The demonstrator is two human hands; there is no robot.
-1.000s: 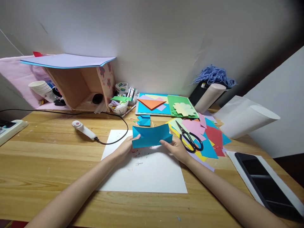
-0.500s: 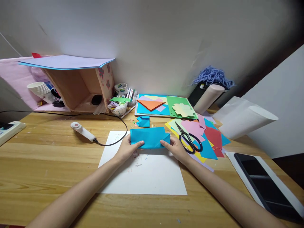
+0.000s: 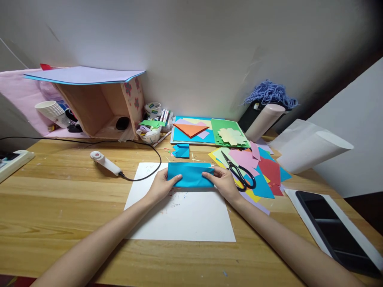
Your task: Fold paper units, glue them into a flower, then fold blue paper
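A folded sheet of blue paper [image 3: 191, 174] is held level between both hands, above the far part of a white sheet [image 3: 191, 221] marked with small stains. My left hand [image 3: 163, 183] pinches its left end, thumb on the near face and fingers behind. At the right end, my right hand [image 3: 223, 179] grips it the same way, its thumb over a creased part. Just beyond lies a small folded blue paper piece [image 3: 181, 151]. Black-handled scissors [image 3: 239, 173] rest on coloured paper scraps to the right of my right hand.
Paper scraps [image 3: 269, 175] spread at the right, near a phone [image 3: 332, 227] and a rolled white sheet [image 3: 317, 149]. Behind are an orange folded paper [image 3: 190, 129], a bowl of scraps [image 3: 149, 135] and an open box [image 3: 95, 107]. A corded white device [image 3: 104, 162] lies left.
My right hand has shifted its hold, with the fingers now higher behind the paper's right end. The folded flap there lies flatter. The view has tilted slightly.
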